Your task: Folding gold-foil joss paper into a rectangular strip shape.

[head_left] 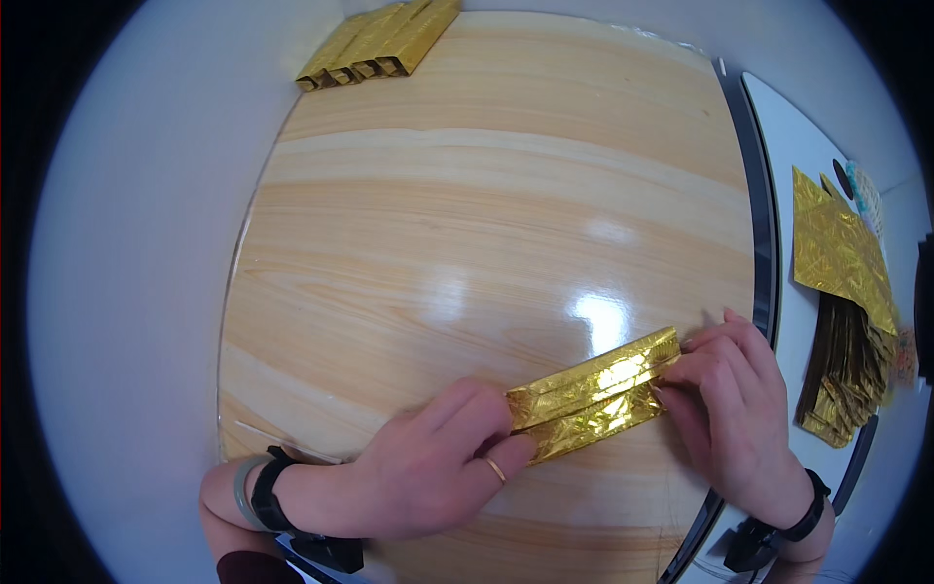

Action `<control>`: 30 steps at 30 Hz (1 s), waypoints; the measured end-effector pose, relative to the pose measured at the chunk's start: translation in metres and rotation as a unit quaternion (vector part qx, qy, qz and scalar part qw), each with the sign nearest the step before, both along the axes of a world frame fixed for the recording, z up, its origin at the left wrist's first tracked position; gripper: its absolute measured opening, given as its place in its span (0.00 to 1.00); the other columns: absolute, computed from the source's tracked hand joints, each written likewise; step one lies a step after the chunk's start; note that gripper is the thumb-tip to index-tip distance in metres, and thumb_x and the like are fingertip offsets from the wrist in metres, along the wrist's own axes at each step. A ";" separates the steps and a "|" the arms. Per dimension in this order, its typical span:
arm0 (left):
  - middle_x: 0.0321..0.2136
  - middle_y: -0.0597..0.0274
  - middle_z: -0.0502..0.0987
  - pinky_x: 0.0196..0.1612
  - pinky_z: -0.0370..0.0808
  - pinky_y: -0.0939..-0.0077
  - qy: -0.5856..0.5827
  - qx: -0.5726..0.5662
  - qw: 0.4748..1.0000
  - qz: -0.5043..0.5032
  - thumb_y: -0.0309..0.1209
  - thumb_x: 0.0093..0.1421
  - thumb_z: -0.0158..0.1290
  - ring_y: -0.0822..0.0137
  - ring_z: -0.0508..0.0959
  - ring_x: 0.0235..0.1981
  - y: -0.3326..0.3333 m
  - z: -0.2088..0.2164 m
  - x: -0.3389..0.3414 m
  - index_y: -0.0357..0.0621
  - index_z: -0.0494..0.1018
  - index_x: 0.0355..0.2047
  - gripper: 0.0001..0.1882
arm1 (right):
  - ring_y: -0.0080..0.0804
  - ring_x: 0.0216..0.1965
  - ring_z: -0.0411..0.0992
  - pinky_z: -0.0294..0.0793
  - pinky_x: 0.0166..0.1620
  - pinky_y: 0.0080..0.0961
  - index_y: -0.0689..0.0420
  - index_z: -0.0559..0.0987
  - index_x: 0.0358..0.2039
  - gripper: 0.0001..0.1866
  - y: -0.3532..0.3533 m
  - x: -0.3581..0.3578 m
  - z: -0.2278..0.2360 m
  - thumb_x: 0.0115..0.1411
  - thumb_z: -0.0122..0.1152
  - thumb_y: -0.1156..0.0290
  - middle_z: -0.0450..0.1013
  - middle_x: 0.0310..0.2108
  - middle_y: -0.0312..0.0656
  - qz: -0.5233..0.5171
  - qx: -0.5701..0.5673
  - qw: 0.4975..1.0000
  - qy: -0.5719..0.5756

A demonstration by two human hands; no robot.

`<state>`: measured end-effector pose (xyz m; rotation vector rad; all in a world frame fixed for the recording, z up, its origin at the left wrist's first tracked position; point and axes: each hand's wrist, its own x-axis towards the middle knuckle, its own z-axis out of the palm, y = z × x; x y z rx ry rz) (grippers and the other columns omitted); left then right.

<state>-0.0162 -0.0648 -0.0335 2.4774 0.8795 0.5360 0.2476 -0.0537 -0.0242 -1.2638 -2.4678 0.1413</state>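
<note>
Gold foil between both hands: held a long, folded strip (595, 397) aslant above or on the wood-grain table (486, 224), low and to the right of centre, with a lengthwise fold line along its face. Gripped its lower left end with the left hand (443, 457), with bent fingers at the far corner and a digit bearing a gold ring (496, 470) toward the near corner. Pinched its upper right end with the right hand (725, 399), with the thumb against the near half, the index finger close to the end edge and the remaining fingers curled just beyond. Had both sets of fingers narrowed on the foil, with most of its length bare between them. Could not see the underside of the strip or the left fingertips, and could not tell of any contact between strip and table. Lost part of the surface pattern in glare. Saw four gold tubes (379, 49) in the far left corner, cut off by the upper edge, and a fanned gold stack (842, 253) on the white surface (786, 136) at right, too overlapped for a count. Could barely make out a patterned object (864, 190) behind it.
</note>
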 end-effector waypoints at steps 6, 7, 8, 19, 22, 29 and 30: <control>0.34 0.62 0.74 0.28 0.75 0.78 -0.013 0.054 0.998 0.020 0.19 0.47 0.63 0.66 0.75 0.30 0.001 -0.005 0.008 0.42 0.80 0.42 0.19 | 0.41 0.38 0.71 0.74 0.47 0.40 0.59 0.74 0.36 0.17 0.000 0.004 -0.002 0.44 0.68 0.77 0.69 0.30 0.42 -0.004 0.007 0.999 0.032; 0.34 0.63 0.74 0.27 0.75 0.78 -0.008 0.077 0.997 0.021 0.20 0.47 0.63 0.66 0.75 0.30 0.001 -0.006 0.007 0.42 0.80 0.42 0.18 | 0.41 0.42 0.71 0.73 0.50 0.39 0.59 0.75 0.40 0.18 0.000 0.007 0.000 0.47 0.67 0.74 0.71 0.34 0.43 0.015 0.023 1.000 0.016; 0.34 0.63 0.74 0.27 0.75 0.77 -0.003 0.100 0.995 0.023 0.20 0.48 0.63 0.66 0.75 0.30 0.001 -0.007 0.007 0.42 0.80 0.42 0.18 | 0.41 0.46 0.72 0.71 0.53 0.38 0.59 0.76 0.44 0.20 -0.001 0.008 0.002 0.49 0.66 0.70 0.73 0.38 0.43 0.033 0.038 0.999 0.000; 0.35 0.62 0.76 0.27 0.74 0.75 -0.065 -0.030 0.997 0.032 0.22 0.49 0.64 0.64 0.76 0.27 0.014 -0.002 -0.003 0.44 0.81 0.35 0.11 | 0.39 0.67 0.55 0.48 0.69 0.36 0.62 0.64 0.63 0.49 -0.014 -0.006 0.008 0.50 0.56 0.37 0.59 0.66 0.46 0.153 -0.166 0.965 -0.134; 0.35 0.61 0.76 0.27 0.74 0.76 -0.073 -0.016 0.997 0.032 0.22 0.47 0.64 0.65 0.76 0.28 0.010 -0.003 -0.006 0.43 0.80 0.36 0.14 | 0.52 0.64 0.59 0.55 0.65 0.44 0.68 0.66 0.59 0.52 -0.013 -0.008 0.008 0.46 0.59 0.36 0.62 0.61 0.58 0.182 -0.136 0.966 -0.122; 0.32 0.62 0.74 0.25 0.76 0.80 -0.025 0.150 0.988 -0.031 0.25 0.40 0.59 0.66 0.76 0.30 0.012 -0.008 -0.002 0.38 0.80 0.39 0.21 | 0.53 0.63 0.61 0.56 0.65 0.44 0.68 0.67 0.58 0.52 -0.015 -0.007 0.008 0.45 0.59 0.35 0.63 0.60 0.59 0.173 -0.123 0.966 -0.145; 0.32 0.62 0.74 0.25 0.76 0.80 -0.026 0.149 0.988 -0.031 0.25 0.40 0.59 0.66 0.76 0.30 0.013 -0.008 -0.003 0.38 0.80 0.39 0.21 | 0.53 0.63 0.61 0.57 0.65 0.44 0.68 0.67 0.58 0.52 -0.015 -0.007 0.009 0.45 0.59 0.35 0.63 0.60 0.59 0.175 -0.118 0.967 -0.146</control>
